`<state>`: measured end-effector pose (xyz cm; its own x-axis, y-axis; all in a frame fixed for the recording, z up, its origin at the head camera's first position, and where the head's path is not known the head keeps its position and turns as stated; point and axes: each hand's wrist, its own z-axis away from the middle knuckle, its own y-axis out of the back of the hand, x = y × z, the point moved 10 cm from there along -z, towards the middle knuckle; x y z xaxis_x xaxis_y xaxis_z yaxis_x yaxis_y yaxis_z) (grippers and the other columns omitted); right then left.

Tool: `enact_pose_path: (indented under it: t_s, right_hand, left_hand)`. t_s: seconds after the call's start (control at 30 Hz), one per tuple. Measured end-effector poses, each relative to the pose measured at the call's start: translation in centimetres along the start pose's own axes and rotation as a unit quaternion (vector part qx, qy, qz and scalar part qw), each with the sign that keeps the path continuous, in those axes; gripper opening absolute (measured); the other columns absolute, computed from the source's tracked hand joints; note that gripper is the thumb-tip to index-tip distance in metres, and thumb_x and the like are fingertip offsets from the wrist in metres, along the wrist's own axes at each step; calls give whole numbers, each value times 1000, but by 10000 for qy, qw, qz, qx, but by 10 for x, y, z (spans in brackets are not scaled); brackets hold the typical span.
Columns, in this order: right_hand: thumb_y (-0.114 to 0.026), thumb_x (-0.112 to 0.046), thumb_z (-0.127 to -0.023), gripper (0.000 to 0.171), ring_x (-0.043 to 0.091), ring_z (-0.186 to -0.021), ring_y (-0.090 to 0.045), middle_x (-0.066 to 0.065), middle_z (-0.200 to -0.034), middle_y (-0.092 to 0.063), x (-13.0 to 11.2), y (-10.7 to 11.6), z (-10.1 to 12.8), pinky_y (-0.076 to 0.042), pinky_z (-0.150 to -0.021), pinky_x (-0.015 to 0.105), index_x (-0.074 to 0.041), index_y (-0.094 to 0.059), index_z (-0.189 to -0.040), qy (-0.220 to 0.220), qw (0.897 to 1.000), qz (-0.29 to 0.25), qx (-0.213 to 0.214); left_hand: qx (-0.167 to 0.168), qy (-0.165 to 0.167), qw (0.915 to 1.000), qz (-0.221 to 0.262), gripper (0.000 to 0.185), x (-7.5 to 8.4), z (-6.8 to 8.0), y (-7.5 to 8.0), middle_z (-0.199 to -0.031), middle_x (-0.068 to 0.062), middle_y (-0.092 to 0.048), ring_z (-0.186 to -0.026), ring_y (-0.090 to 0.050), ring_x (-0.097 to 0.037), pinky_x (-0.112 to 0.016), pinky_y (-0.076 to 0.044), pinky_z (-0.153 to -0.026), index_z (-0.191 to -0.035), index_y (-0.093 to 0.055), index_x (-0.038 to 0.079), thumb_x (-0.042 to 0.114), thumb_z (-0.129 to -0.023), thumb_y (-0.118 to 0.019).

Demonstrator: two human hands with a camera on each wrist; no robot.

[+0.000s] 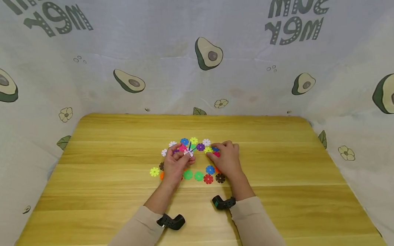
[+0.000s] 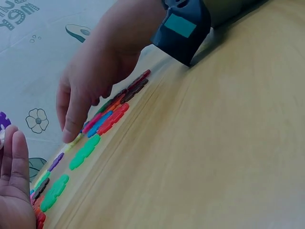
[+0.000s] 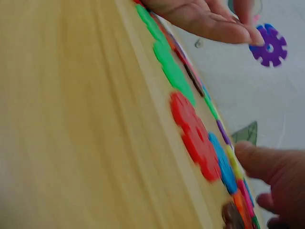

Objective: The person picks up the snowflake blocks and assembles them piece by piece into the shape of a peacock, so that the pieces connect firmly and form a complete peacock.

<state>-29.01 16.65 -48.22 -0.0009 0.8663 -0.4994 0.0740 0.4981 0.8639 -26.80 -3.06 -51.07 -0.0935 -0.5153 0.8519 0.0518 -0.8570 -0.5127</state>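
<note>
My left hand point(image 1: 176, 164) pinches a white notched plastic disc point(image 1: 188, 152), with thin blue and green discs standing edge-on from it. A purple disc point(image 3: 268, 46) shows at its fingertips in the right wrist view. My right hand point(image 1: 228, 156) reaches down over the right part of the spread discs. Its thumb and forefinger are apart, close to a yellow disc point(image 1: 208, 150) on the table; contact is hard to make out. Under and beside that hand lie blue point(image 1: 215, 149) and pink discs, partly covered.
Many coloured discs lie flat on the wooden table point(image 1: 281, 207): green point(image 1: 198, 176), red point(image 1: 208, 179), dark brown point(image 1: 220, 178), blue point(image 1: 210, 170) and yellow point(image 1: 154, 172). Purple point(image 1: 200, 147) and white point(image 1: 206, 142) ones lie farther back. A printed curtain point(image 1: 168, 91) hangs behind the table.
</note>
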Motion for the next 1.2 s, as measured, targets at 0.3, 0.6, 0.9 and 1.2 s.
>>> enact_pose_path:
  t_s: [0.3, 0.6, 0.9, 1.2]
  right_hand:
    - [-74, -32, -94, 36, 38, -119, -39, 19, -128, -53, -8, -9, 4, -43, -95, 50, -11, -70, -123, -141, 9998, -98, -102]
    - [-74, -20, -95, 19, 25, -96, -58, 10, -104, -69, -14, -9, 1, -54, -84, 39, -10, -67, -110, -13, 9939, -1092, -166]
    - [-73, -13, -95, 12, 21, -95, -69, 12, -104, -71, -21, -5, 3, -59, -87, 25, -6, -70, -105, 421, 9483, -3147, -44]
    - [-75, -10, -93, 10, 15, -89, -68, 16, -102, -74, -33, -7, 7, -57, -79, 16, -4, -72, -100, 745, 9346, -3458, -363]
  left_hand:
    - [-241, -31, 9993, -270, 63, 1, 2, -3, -80, 3, -54, -74, -75, -11, -26, -65, -75, -153, -40, 1, -10, -94, -58]
    - [-230, -263, 9991, -228, 58, 4, 2, -4, -79, 4, -54, -75, -75, -12, -31, -65, -76, -146, -38, -5, -14, -92, -58]
    - [12, -230, 9996, -171, 54, 4, 0, 0, -78, 6, -64, -72, -72, -13, -27, -64, -73, -142, -40, -6, -12, -93, -60]
    - [42, -327, 9994, -44, 53, 5, -1, 1, -75, 6, -64, -69, -72, -10, -26, -64, -71, -142, -38, -7, -11, -94, -60]
